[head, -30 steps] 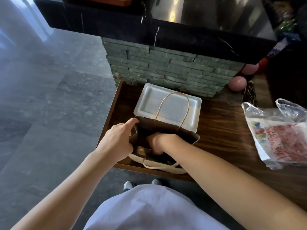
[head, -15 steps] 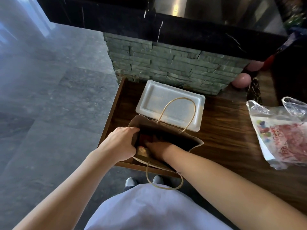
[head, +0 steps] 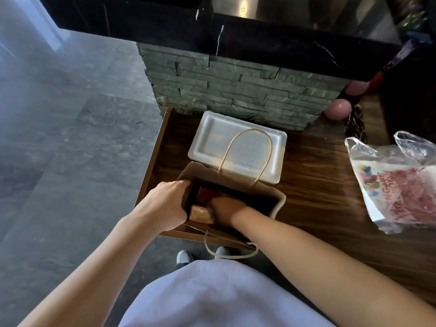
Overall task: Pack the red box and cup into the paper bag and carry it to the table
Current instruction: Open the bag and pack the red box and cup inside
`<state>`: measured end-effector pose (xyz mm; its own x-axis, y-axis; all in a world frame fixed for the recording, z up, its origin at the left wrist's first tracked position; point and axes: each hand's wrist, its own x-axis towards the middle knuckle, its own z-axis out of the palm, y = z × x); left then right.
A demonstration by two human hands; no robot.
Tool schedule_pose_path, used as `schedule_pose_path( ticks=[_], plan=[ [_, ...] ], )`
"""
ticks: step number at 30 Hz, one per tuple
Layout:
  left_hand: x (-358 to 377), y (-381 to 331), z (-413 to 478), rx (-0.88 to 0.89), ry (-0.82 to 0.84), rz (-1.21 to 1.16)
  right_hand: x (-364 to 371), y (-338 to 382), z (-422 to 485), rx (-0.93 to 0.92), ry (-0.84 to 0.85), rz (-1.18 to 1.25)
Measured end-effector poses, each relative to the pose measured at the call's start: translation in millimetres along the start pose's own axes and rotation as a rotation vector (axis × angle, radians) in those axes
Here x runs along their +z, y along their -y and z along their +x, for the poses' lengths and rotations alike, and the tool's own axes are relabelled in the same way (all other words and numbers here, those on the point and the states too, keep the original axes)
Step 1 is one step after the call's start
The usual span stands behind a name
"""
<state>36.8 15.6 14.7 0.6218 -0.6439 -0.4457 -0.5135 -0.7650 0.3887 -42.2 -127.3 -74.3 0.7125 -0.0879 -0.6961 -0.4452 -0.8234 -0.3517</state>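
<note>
brown paper bag (head: 269,197) with twisted rope handles stands open at the front left corner of the dark wooden desk (head: 318,197), just before a white foam tray (head: 207,147). left hand (head: 165,206) holds the bag's left rim, fingers curled over the edge and pinching the paper to keep the mouth wide. right hand (head: 225,210) is sunk inside beside the red box (head: 205,193); whether its fingers are spread or closed i cannot tell. a gold-brown thing beside it may be the cup, unclear. to do this well, seat each item flat on the bag's base, keep the rim stretched, then draw the right hand straight up so the near handle, hanging over the desk's front edge, does not snag.
</note>
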Motion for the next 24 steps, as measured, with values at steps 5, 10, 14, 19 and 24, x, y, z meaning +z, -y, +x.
schedule_pose_path(
  ticks=[5,10,14,19,24],
  plan=[
    [4.6,-9.6,-0.1,0.025,-0.013,0.016,-1.8,-7.3,-4.1,0.038,-0.136,0.182],
    [5.1,-9.2,1.6,0.033,-0.027,-0.002,-12.8,-11.1,-11.1,0.127,-0.222,0.479],
    [4.8,-7.8,0.9,0.044,-0.027,-0.015,-19.1,-18.3,-24.0,0.233,-0.256,0.789],
    [3.7,-6.6,1.0,0.060,-0.030,-0.012,-27.1,-22.2,-38.6,0.423,-0.340,1.265],
    [3.2,-8.8,0.4,0.059,-0.010,0.001,-21.6,-20.9,-36.4,0.480,-0.314,1.615]
  ],
)
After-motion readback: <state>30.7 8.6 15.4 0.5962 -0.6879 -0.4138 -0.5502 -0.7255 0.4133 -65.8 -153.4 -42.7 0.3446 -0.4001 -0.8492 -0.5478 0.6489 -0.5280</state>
